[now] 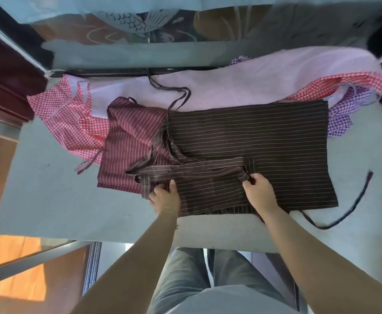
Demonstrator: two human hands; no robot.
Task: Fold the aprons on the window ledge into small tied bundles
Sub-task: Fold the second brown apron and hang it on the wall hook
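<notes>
A dark brown apron with thin white stripes [253,137] lies spread flat on the grey window ledge [49,196]. Its bib is folded over the skirt as a narrow band [197,169]. My left hand [166,197] grips the band's left end near the apron's lower left corner. My right hand [259,191] pinches the band's right end. One dark tie strap [353,205] trails off to the right, another [176,94] loops behind the apron. A maroon striped apron [128,143] lies under its left side.
A red-and-white checked apron [67,114] lies at the left, a pale lilac cloth [253,80] behind, and a purple checked cloth [344,114] at the right. Window glass [185,53] and dark frames bound the ledge at the back. My legs stand below the front edge.
</notes>
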